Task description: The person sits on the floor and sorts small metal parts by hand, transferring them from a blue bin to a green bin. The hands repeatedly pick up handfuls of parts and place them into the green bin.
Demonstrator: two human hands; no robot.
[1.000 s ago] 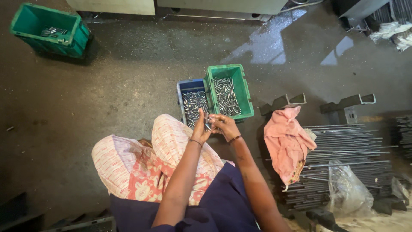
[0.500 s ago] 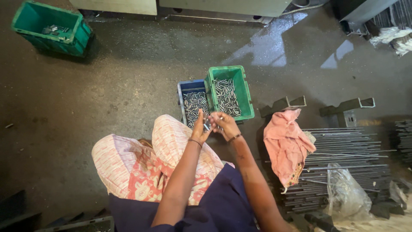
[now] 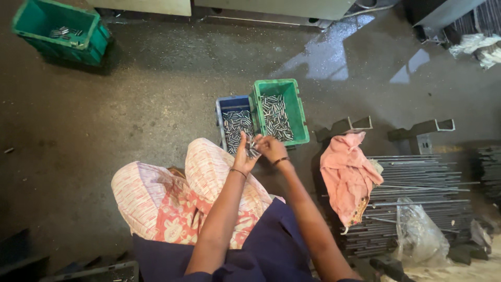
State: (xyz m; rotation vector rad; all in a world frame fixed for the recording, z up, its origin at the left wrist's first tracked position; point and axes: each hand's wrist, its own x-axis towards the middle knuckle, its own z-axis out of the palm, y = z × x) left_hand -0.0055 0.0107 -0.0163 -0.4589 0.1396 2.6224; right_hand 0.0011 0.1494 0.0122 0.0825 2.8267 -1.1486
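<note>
I sit on the floor with my knees under patterned pink cloth. My left hand (image 3: 242, 158) and my right hand (image 3: 271, 148) meet in front of me, together gripping a small bunch of short metal pins (image 3: 252, 150). Just beyond them stands a blue bin (image 3: 221, 108) filled with the same pins. A green bin (image 3: 298, 121) with more pins sits against its right side.
A second green bin (image 3: 88, 32) with a few pins stands at the far left. A pink rag (image 3: 347, 175) lies on a stack of long metal rods (image 3: 417, 180) to my right, with a clear plastic bag (image 3: 417, 235) on it. Two metal brackets (image 3: 420, 129) stand behind the rods.
Both hands stay together over the near end of the blue bin; only small finger movement on the pins shows.
</note>
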